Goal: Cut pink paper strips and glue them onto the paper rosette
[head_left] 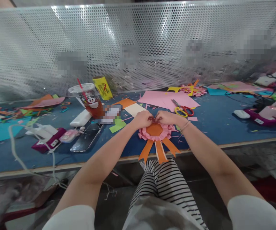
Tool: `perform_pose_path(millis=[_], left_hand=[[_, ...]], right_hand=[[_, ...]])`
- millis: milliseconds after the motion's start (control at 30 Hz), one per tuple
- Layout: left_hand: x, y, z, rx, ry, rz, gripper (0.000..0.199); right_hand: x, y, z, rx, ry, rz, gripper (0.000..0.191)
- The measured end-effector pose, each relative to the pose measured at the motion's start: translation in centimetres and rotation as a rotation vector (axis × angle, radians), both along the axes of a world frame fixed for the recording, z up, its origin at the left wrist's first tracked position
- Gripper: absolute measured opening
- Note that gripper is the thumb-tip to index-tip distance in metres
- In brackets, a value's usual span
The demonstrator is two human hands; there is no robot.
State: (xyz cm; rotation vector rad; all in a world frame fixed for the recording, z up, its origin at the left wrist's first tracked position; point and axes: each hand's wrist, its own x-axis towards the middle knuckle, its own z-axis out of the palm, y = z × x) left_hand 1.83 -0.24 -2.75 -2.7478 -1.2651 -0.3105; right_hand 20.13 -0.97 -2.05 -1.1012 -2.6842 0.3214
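An orange paper rosette (pixel 155 130) with a pink folded rim lies near the table's front edge, its notched orange tails hanging toward me. My left hand (pixel 143 119) is closed at the rosette's far rim, fingers pinched. Close beside it, my right hand (pixel 163 117) is also pinched at the same rim, and the fingertips of both almost meet. The bit of paper between them is mostly hidden by the fingers. Just beyond my right hand lie scissors (pixel 184 110) with yellow and red handles, partly over a pink paper sheet (pixel 161 98).
To the left stand a plastic cup (pixel 91 103) of reddish drink with a straw, a phone (pixel 87 137) and a purple power strip (pixel 48 140) with a white cable. A second purple strip (pixel 262 116) sits at right. A perforated metal screen (pixel 138 41) rises behind the table.
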Motion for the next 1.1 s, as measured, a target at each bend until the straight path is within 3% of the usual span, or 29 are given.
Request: perform_pose_path(millis=[167,233,433,667,867,1100], left_hand=[[-0.5,0.5,0.3,-0.086,-0.091,-0.018,0.03],[-0.6,0.4,0.6,-0.111,-0.116,-0.024,0.028],[-1.0,0.0,1.4,-0.203,-0.172,-0.05,0.021],[-0.3,0.3,0.5,-0.191,-0.285,-0.062,0.026],[0.0,0.7,0.2,-0.326,-0.376,-0.01,0.023],[-0.8,1.1,0.9,-0.317,-0.404,0.043,0.019]], right_hand=[[1.0,-0.4,1.1,0.043,0.204,-0.256,0.037],[1.3,-0.6,1.5,0.029,0.222,-0.298,0.031],[1.2,-0.9,1.5,-0.055,0.164,-0.258,0.018],[0.4,-0.5,0.6,-0.054,0.181,-0.241,0.016],[0.2,0.0,0.0,0.015,0.183,-0.215,0.016],[-0.4,0.8,-0.8,0.104,0.254,-0.165,0.013]])
